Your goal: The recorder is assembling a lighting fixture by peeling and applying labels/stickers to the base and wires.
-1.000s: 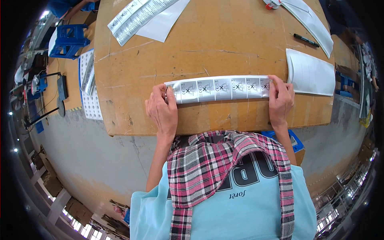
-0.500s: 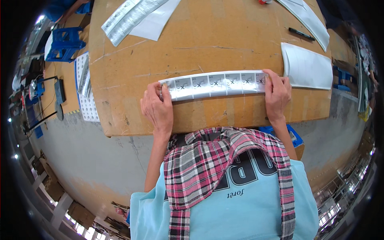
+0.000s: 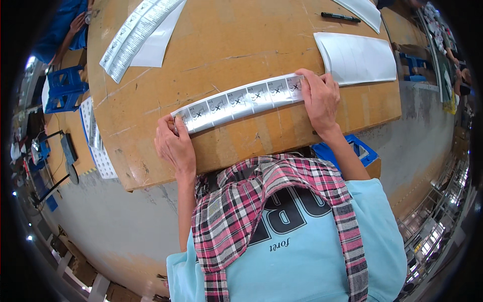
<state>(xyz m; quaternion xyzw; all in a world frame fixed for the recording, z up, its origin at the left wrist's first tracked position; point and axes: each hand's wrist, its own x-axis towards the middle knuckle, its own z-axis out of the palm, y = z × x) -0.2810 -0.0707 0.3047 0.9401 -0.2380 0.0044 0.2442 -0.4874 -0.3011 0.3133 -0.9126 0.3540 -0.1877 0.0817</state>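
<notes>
The left hand (image 3: pixel 177 147) pinches one end of a silver label strip (image 3: pixel 237 103), thumb on top. The strip spans the brown table's (image 3: pixel 236 55) near side, seemingly held at both ends to stay flat; the right hand (image 3: pixel 320 99) pinches its other end, beside white sheets (image 3: pixel 361 59).

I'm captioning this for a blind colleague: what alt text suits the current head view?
A person's left hand and right hand hold opposite ends of a silver printed strip at a brown table. White sheets lie just past the right hand, a black marker farther back, and a printed silver sheet at the far left.
</notes>
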